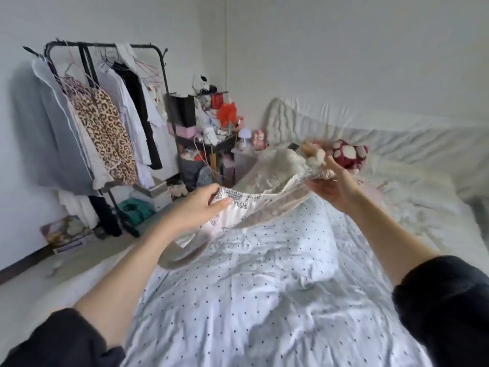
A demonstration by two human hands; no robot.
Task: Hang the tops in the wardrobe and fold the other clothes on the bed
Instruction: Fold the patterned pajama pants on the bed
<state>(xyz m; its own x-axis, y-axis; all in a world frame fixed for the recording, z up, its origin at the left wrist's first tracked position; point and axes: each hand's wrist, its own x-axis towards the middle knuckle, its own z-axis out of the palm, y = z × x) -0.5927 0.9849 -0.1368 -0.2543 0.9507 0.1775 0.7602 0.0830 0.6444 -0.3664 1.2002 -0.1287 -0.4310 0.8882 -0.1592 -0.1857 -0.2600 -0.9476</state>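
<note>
Step in hand: we judge folding, not hanging; we hold a printed white garment [254, 205] stretched above the bed [264, 300]
Left hand [197, 207]: fingers pinch its band
Right hand [334, 185]: grips the far end
Next move: lay it flat on the bed, then fold; the clothes rack [105, 112] stays unused

I am looking into a lived-in home bedroom. A bed with a white quilt dotted in black [264, 300] fills the foreground, its white cloth-draped padded headboard [344, 128] against plain white walls. A red-and-white mushroom-shaped plush toy [349, 153] lies near the pillows. By the left wall I see a black metal clothes rack [105, 46] hung with tops, among them a leopard-print one [105, 128], beside a cluttered dark shelf unit [209, 120].
</note>
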